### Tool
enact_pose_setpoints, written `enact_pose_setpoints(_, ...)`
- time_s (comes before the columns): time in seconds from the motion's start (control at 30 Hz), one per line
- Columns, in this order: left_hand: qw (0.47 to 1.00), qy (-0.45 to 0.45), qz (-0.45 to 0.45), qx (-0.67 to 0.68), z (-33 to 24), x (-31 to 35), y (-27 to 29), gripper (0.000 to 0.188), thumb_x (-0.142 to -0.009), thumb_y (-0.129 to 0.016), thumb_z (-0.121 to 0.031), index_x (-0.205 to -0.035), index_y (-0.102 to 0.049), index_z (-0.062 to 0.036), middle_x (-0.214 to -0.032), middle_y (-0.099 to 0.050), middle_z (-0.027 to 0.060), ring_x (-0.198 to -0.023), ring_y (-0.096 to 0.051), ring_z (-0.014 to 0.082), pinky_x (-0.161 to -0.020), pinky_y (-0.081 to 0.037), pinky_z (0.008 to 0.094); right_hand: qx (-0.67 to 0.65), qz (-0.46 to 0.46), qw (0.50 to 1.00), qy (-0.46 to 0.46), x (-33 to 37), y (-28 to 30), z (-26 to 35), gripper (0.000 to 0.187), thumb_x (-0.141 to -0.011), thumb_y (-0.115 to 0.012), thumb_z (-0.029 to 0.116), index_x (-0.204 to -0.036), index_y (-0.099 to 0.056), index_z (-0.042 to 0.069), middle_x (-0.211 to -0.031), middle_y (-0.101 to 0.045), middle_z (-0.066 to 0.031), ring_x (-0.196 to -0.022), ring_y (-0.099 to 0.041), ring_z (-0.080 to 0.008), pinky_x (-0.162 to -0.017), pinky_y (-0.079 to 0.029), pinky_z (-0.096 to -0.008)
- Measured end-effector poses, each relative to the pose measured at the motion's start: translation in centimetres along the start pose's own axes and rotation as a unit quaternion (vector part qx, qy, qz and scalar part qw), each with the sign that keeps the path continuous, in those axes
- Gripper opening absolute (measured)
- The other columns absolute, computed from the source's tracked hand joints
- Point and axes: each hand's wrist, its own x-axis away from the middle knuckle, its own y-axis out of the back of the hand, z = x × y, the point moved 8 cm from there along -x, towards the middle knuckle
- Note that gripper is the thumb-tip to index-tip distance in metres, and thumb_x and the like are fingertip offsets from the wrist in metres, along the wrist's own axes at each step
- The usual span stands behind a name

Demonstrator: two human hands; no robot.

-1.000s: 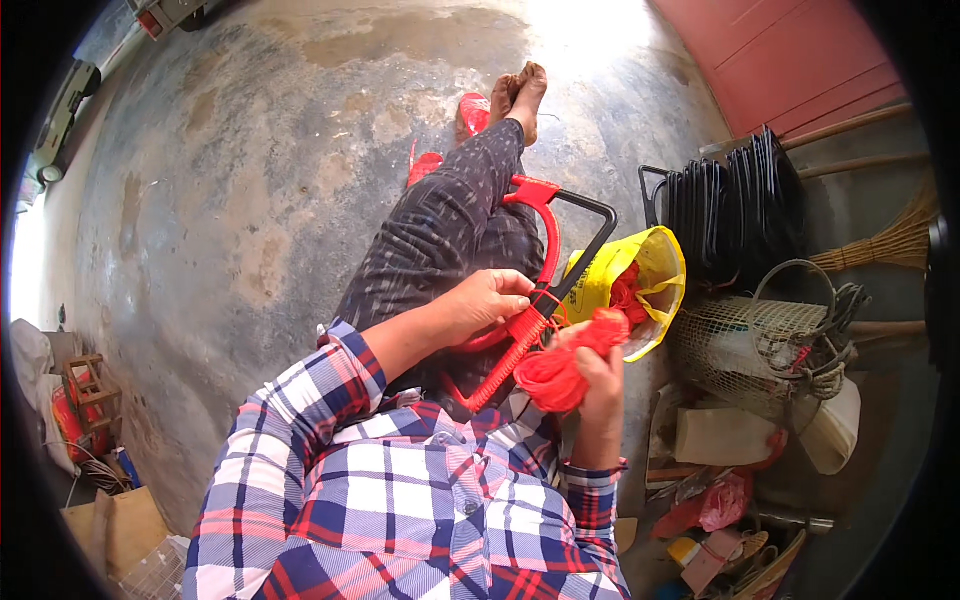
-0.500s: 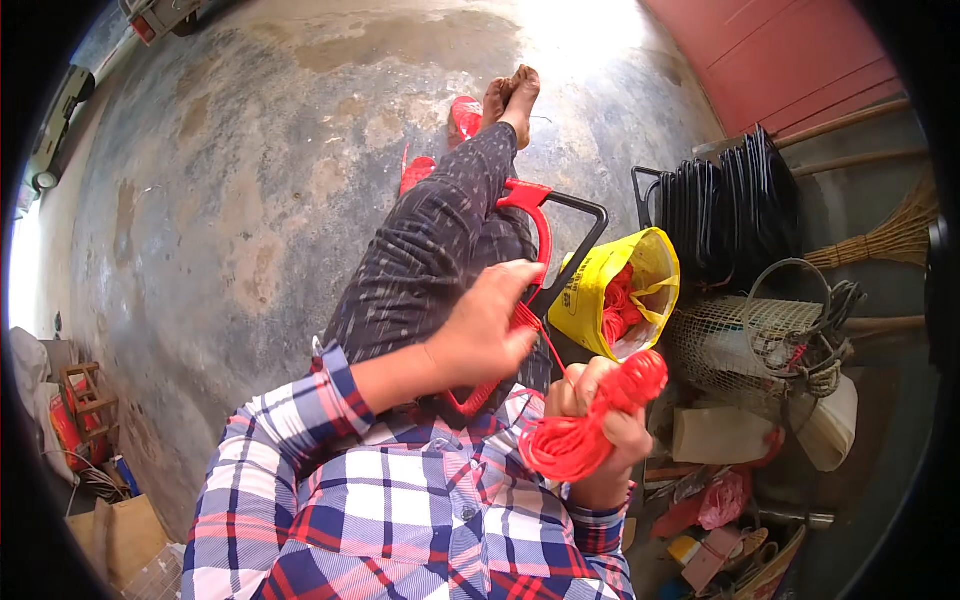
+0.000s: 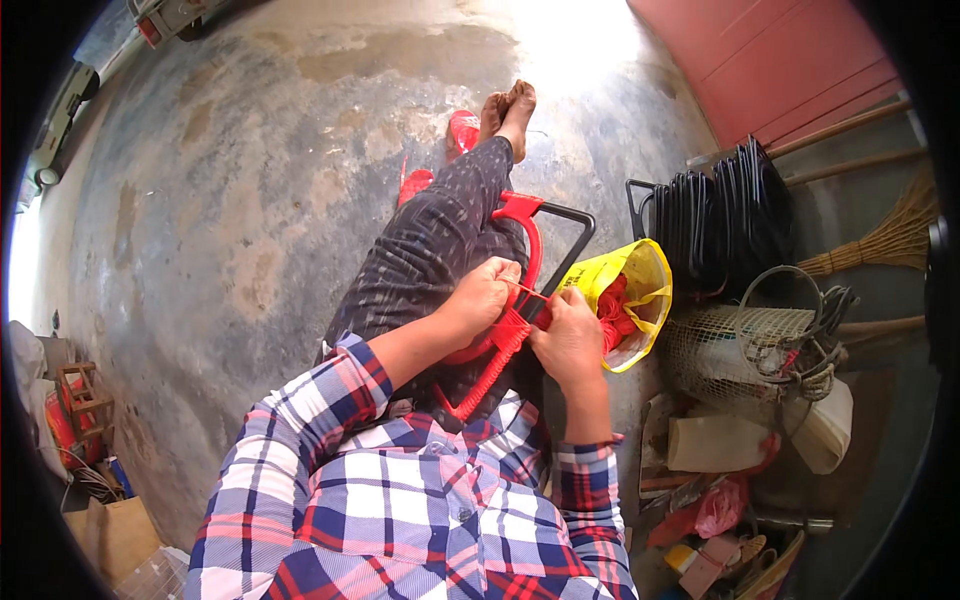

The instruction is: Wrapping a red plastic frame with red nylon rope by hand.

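Across my lap lies a black metal frame partly wrapped in red cord, with a tightly wound red stretch nearest my body and a curved red part beyond it. A short length of red cord runs taut between my two hands above the frame. My left hand is closed, its fingertips pinching one end of that length. My right hand is closed on the other end, just right of the wound stretch. Whether the red bundle is still in my right hand is hidden.
Right of my legs stands a yellow bag holding red cord. Beyond it are several stacked black frames, a straw broom and a wire mesh basket. Red shoes lie near my crossed bare feet.
My right hand has moved up and left to the frame, and the red bundle it held has gone from sight. My left hand has closed on the cord, now pulled taut.
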Motion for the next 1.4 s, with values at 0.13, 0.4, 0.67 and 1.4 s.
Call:
enact_pose_setpoints(0.13, 0.99, -0.094, 0.04, -0.094, -2.3, 0.4, 0.0, 0.014, -0.096, -0.057, -0.022, -0.099, -0.061, -0.0088, -0.082, -0.056, 0.0036, -0.076, -0.057, 0.0153, -0.067, -0.048, 0.0313, -0.229, -0.042, 0.972, 0.007, -0.1, -0.5, 0.2, 0.034, -0.073, -0.072, 0.008, -0.106, -0.068, 0.001, -0.098, -0.062, -0.0133, -0.083, -0.065, -0.03, -0.075, -0.053, -0.0359)
enact_pose_setpoints(0.4, 0.797, -0.518, -0.012, -0.312, -10.7, 11.6, -3.4, 0.007, -0.087, -0.06, -0.007, -0.092, -0.06, -0.0034, -0.091, -0.059, 0.0147, -0.077, -0.063, 0.0325, -0.067, -0.053, 0.0363, -0.237, -0.151, 0.957, 0.068, 4.1, 4.6, 3.5, 0.058, -0.073, -0.078, 0.016, -0.125, -0.059, -0.002, -0.131, -0.049, -0.0189, -0.122, -0.05, -0.0338, -0.105, -0.039, -0.0392)
enact_pose_setpoints(0.67, 0.984, -0.047, 0.166, 0.05, -5.3, 5.6, -2.5, 0.014, -0.094, -0.053, -0.015, -0.092, -0.06, -0.0028, -0.073, -0.056, -0.002, -0.055, -0.041, 0.0029, -0.051, -0.031, 0.0177, -0.65, -0.251, 0.715, -0.064, 7.5, 6.3, -3.7, 0.03, -0.068, -0.063, 0.007, -0.096, -0.064, -0.004, -0.134, -0.051, -0.0167, -0.126, -0.049, -0.0298, -0.107, -0.037, -0.0403)
enact_pose_setpoints(1.4, 0.989, -0.003, 0.147, -0.023, 0.8, 0.6, -0.7, 0.023, -0.076, -0.049, -0.008, -0.089, -0.067, -0.0033, -0.072, -0.058, -0.0016, -0.062, -0.049, 0.0078, -0.056, -0.041, 0.0229, -0.719, 0.07, 0.673, -0.159, 4.3, -1.3, -3.1, 0.025, -0.072, -0.067, 0.01, -0.093, -0.057, -0.001, -0.081, -0.065, -0.0102, -0.072, -0.063, -0.019, -0.07, -0.052, -0.0308)
